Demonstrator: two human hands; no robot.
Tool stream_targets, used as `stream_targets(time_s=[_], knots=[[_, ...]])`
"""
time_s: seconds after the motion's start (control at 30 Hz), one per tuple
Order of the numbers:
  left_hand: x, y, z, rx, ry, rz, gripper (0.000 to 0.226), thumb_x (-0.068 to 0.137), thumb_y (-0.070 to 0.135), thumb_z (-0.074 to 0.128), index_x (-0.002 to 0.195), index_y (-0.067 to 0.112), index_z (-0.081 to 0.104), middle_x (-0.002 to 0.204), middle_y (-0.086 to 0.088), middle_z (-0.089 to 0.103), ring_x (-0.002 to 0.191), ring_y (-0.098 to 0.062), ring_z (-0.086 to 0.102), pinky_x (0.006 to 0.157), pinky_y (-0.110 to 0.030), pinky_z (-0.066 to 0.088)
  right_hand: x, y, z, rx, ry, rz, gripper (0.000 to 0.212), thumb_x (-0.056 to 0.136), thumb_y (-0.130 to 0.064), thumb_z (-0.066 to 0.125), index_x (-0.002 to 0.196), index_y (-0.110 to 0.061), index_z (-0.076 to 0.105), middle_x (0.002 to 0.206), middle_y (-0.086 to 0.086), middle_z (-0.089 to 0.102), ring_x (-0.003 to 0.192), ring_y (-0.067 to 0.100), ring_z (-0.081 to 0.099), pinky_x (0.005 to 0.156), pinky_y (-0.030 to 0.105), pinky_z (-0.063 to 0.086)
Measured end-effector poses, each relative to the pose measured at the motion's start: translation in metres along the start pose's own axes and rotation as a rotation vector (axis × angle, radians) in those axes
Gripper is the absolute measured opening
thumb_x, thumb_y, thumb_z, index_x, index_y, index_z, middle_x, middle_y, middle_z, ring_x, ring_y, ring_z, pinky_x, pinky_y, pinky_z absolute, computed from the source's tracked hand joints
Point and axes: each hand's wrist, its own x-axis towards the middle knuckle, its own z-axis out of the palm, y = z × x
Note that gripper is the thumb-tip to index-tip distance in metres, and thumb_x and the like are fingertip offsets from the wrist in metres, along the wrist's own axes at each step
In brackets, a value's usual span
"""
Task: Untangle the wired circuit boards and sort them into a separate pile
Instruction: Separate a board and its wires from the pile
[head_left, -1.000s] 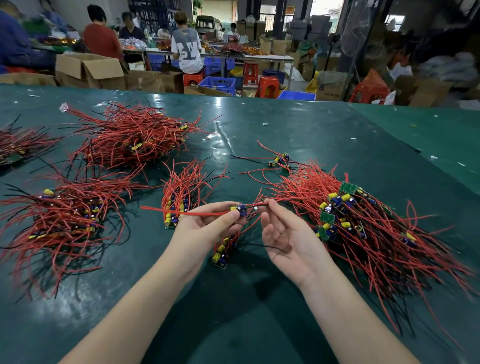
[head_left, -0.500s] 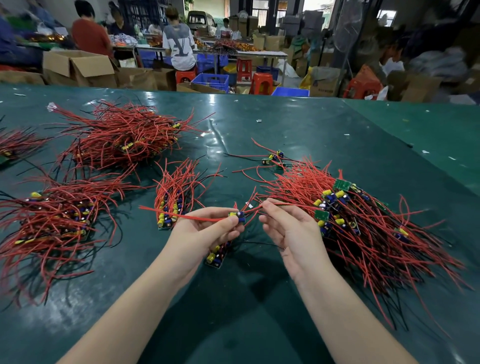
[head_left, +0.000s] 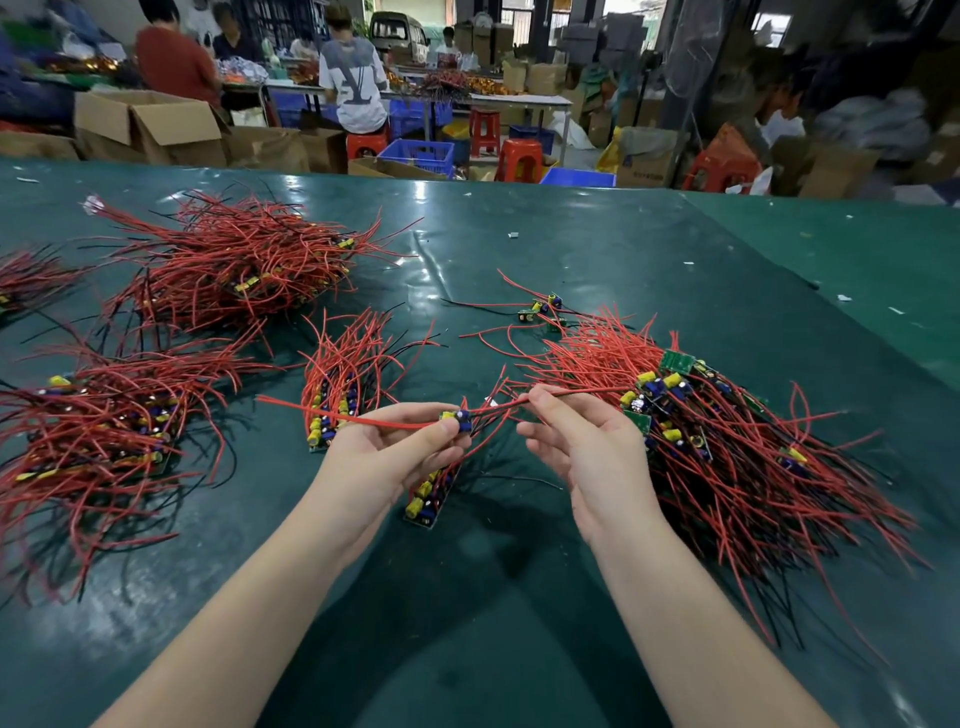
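My left hand (head_left: 400, 452) pinches a small circuit board (head_left: 457, 419) with blue and yellow parts; one of its red wires (head_left: 343, 415) runs out to the left. My right hand (head_left: 576, 441) pinches another red wire (head_left: 582, 393) that leads right toward the tangled heap of boards and red wires (head_left: 727, 447). A short row of boards (head_left: 431, 493) lies on the green table (head_left: 519, 597) below my left hand. A neat small pile of boards (head_left: 340, 384) lies just left of my hands.
Larger sorted piles of red-wired boards lie at the left (head_left: 93, 436) and far left (head_left: 234, 265). A couple of loose boards (head_left: 540, 306) sit behind the heap. Beyond the table edge stand cardboard boxes (head_left: 150, 124), stools (head_left: 519, 158), crates and several seated people.
The view shifted slightly. My right hand has moved a little to the right along the red wire, and the gap between my two hands has widened.
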Motion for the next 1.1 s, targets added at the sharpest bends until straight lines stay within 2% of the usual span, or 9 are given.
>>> stream_targets(time_s=[0.1,0.2,0.37,0.47,0.53,0.73,0.9,0.97,1.1], knots=[[0.001,0.002,-0.002,-0.007,0.006,0.003,0.027,0.070,0.010,0.067,0.094,0.000,0.068,0.083,-0.012,0.074,0.079,-0.020,0.073,0.067,-0.018,0.056,0.001,-0.003,-0.001,0.033,0.030,-0.064,0.006,0.087,-0.006,0.067,0.083,-0.010,0.070,0.076,-0.002,0.074,0.058,0.013,0.068,0.051,0.018,0.052],[0.003,0.005,-0.004,-0.024,0.015,0.009,0.028,0.071,0.010,0.066,0.096,-0.002,0.068,0.083,-0.012,0.074,0.077,-0.019,0.073,0.066,-0.018,0.056,0.003,-0.008,-0.004,0.106,0.055,-0.022,0.010,0.086,-0.009,0.069,0.077,-0.013,0.070,0.072,-0.003,0.073,0.056,0.010,0.067,0.049,0.016,0.051],[0.005,0.006,-0.007,-0.009,0.044,0.022,0.020,0.078,0.004,0.064,0.097,-0.003,0.067,0.083,-0.012,0.074,0.078,-0.019,0.072,0.068,-0.019,0.057,0.006,-0.007,-0.005,0.000,0.056,-0.044,0.013,0.085,-0.010,0.071,0.072,-0.009,0.066,0.069,0.002,0.072,0.052,0.012,0.066,0.047,0.017,0.050],[0.006,0.006,-0.009,-0.001,0.056,0.019,0.015,0.084,-0.001,0.061,0.098,-0.003,0.067,0.084,-0.013,0.074,0.078,-0.019,0.072,0.068,-0.019,0.057,0.007,-0.008,-0.006,0.025,0.048,-0.029,0.012,0.088,-0.016,0.068,0.078,-0.010,0.068,0.072,0.003,0.073,0.054,0.013,0.067,0.048,0.018,0.051],[0.006,0.006,-0.010,-0.003,0.068,0.024,0.015,0.085,-0.002,0.060,0.098,-0.003,0.067,0.084,-0.014,0.074,0.078,-0.019,0.073,0.068,-0.019,0.056,0.008,-0.010,-0.009,0.068,0.039,0.005,0.013,0.089,-0.019,0.066,0.081,-0.010,0.070,0.072,0.003,0.074,0.055,0.011,0.067,0.048,0.017,0.051],[0.008,0.007,-0.010,-0.073,0.080,0.034,0.028,0.072,0.009,0.067,0.098,-0.003,0.068,0.086,-0.017,0.073,0.079,-0.020,0.073,0.069,-0.019,0.056,0.010,-0.012,-0.009,0.196,0.066,0.166,0.017,0.085,-0.016,0.070,0.069,-0.015,0.072,0.062,-0.001,0.069,0.052,0.007,0.065,0.046,0.015,0.049],[0.011,0.006,-0.012,-0.092,0.113,0.030,0.022,0.076,0.008,0.066,0.096,-0.003,0.069,0.085,-0.016,0.074,0.079,-0.020,0.072,0.069,-0.020,0.056,0.012,-0.014,-0.008,0.389,0.049,0.329,0.022,0.082,-0.014,0.071,0.060,-0.013,0.072,0.055,-0.004,0.064,0.044,0.005,0.059,0.039,0.014,0.045],[0.012,0.005,-0.013,-0.079,0.119,0.028,0.017,0.080,0.004,0.064,0.095,-0.002,0.069,0.085,-0.016,0.074,0.079,-0.020,0.072,0.069,-0.020,0.056,0.011,-0.016,-0.007,0.442,0.021,0.380,0.017,0.080,-0.014,0.071,0.064,-0.011,0.073,0.052,-0.006,0.059,0.041,0.003,0.055,0.037,0.013,0.043],[0.011,0.007,-0.012,-0.077,0.110,0.026,0.023,0.073,0.009,0.066,0.094,-0.001,0.070,0.085,-0.016,0.074,0.079,-0.020,0.072,0.069,-0.020,0.056,0.012,-0.017,-0.008,0.452,-0.038,0.364,0.009,0.070,-0.016,0.073,0.063,-0.011,0.074,0.048,-0.008,0.053,0.037,0.003,0.049,0.035,0.013,0.039]])
